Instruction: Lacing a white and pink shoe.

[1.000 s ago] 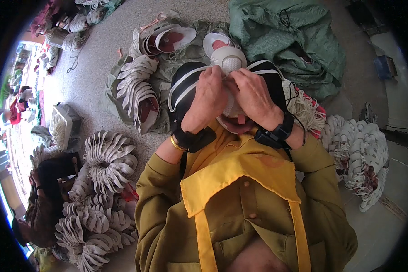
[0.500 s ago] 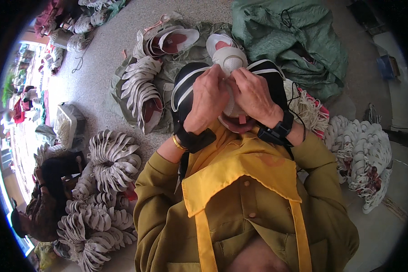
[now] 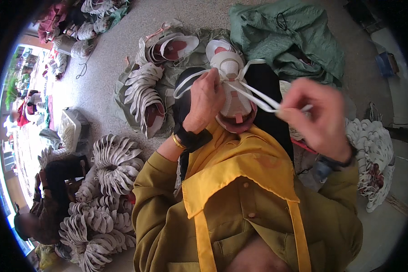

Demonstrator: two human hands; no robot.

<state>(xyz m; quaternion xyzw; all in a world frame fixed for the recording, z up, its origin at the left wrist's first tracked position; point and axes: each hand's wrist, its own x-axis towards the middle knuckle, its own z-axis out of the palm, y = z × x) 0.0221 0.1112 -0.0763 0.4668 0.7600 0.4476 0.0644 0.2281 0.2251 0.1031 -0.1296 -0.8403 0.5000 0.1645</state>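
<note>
A white shoe upper (image 3: 238, 106) with a pinkish lining and a small pink tab at its opening lies over my lap, its toe pointing away from me. A flat white shoelace (image 3: 260, 94) runs through its front eyelets. My left hand (image 3: 206, 97) is closed on the upper's left edge; whether it also pinches the lace there is hidden. A lace end loops leftward from beside that hand over my knee. Out to the right, my right hand (image 3: 315, 115), slightly blurred, pinches the lace, which is stretched from the eyelets.
Fanned shoe uppers (image 3: 143, 93) lie on a grey-green cloth ahead left. A green sack (image 3: 288, 36) stands at the far right. More bundled uppers (image 3: 118, 165) are at left and laced ones (image 3: 371, 158) at right. Another person (image 3: 47, 199) sits far left, near a plastic bin (image 3: 79, 129).
My right hand has moved from the shoe upper out to the right, drawing the lace with it. My left hand stays at the upper.
</note>
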